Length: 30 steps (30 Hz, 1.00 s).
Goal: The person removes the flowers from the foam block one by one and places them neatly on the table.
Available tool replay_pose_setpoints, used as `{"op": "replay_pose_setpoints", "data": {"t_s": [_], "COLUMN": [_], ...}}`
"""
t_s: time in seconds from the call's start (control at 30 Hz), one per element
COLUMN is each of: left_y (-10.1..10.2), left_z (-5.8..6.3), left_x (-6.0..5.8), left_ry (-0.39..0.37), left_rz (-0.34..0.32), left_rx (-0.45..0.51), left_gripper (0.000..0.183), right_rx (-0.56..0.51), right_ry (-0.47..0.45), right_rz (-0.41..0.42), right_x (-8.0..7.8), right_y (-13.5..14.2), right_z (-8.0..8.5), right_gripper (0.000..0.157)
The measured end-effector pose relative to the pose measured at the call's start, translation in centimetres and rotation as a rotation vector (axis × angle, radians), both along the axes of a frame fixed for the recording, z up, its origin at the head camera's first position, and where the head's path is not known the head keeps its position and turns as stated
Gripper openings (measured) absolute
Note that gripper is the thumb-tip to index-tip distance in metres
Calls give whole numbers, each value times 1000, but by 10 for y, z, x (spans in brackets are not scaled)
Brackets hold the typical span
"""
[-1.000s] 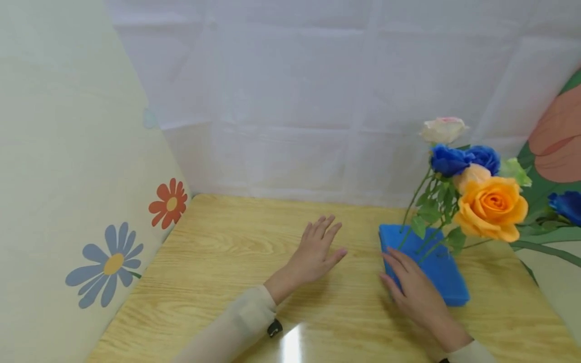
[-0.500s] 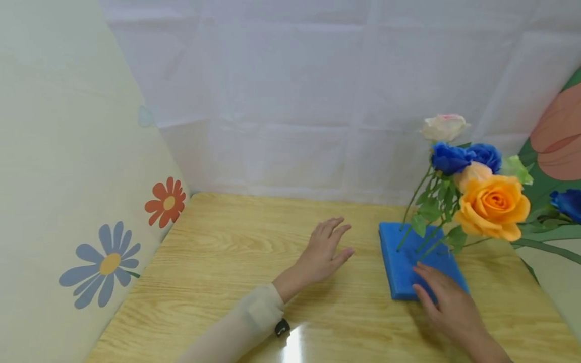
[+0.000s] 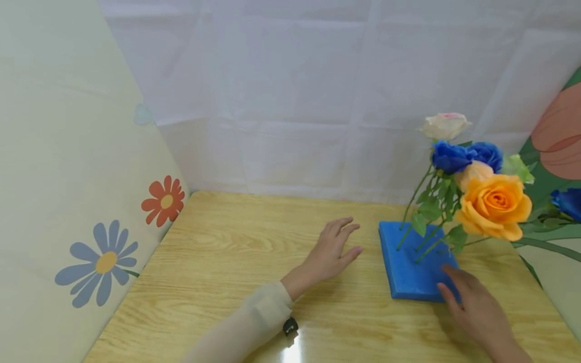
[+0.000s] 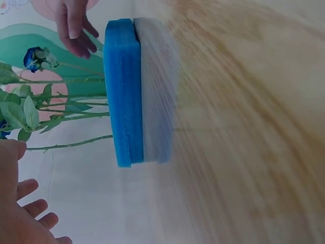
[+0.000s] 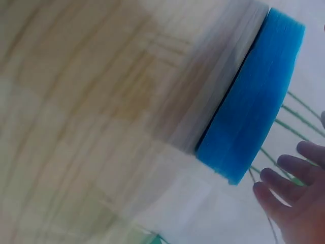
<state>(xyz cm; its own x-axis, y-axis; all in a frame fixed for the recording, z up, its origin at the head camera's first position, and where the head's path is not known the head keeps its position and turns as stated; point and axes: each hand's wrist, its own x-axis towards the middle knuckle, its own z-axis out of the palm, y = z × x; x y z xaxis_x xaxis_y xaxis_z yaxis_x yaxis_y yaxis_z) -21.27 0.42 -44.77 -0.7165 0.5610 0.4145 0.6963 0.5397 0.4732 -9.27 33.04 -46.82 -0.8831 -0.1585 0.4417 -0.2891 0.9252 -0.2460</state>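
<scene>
A flat blue foam block (image 3: 415, 280) lies on the table with several rose stems stuck upright or leaning in it. An orange rose (image 3: 497, 204) leans to the right, below two blue roses (image 3: 451, 157), a peach rose (image 3: 472, 174) and a pale pink-white rose (image 3: 445, 126). Another blue rose (image 3: 567, 203) tilts far right. My right hand (image 3: 478, 310) is by the block's front right corner, fingers loosely extended and holding nothing; the right wrist view shows its fingers (image 5: 289, 180) spread near the stems. Left of the block, my left hand (image 3: 324, 254) hovers with its fingers spread and holds nothing.
The wood-grain table (image 3: 227, 247) reaches back to a white cloth backdrop (image 3: 281, 101). Panels printed with flowers stand on both sides, with a blue printed daisy (image 3: 106, 263) at left. A small black device (image 3: 290, 326) sits at the left cuff.
My right hand has moved right and toward me, from the block's left side across its front to the right corner. The left hand has drifted slightly right. The block and roses stay in place.
</scene>
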Motion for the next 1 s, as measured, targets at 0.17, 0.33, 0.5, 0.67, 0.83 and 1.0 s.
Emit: {"op": "replay_pose_setpoints", "data": {"t_s": [0.17,0.33,0.5,0.67,0.83,1.0], "left_y": [7,14,19,26,34,40], "left_z": [2,0,0,-2,-5,-9], "left_x": [0,-1,-1,-3,-6,-7], "left_ry": [-54,-62,-85,-97,-125,-143], "left_rz": [-16,-20,-25,-44,-56,-53], "left_rx": [57,82,95,130,155,155], "left_gripper": [52,50,50,49,48,48], "right_rx": [10,18,4,-20,-33,-39], "right_ry": [-61,-172,-323,-430,-491,-508], "right_rz": [-29,-54,-70,-72,-63,-49], "right_x": [-1,-2,-6,-9,-12,-13], "right_y": [8,15,22,28,30,31], "right_z": [1,-1,-2,-3,-7,-11], "right_gripper": [41,52,64,73,76,77]}}
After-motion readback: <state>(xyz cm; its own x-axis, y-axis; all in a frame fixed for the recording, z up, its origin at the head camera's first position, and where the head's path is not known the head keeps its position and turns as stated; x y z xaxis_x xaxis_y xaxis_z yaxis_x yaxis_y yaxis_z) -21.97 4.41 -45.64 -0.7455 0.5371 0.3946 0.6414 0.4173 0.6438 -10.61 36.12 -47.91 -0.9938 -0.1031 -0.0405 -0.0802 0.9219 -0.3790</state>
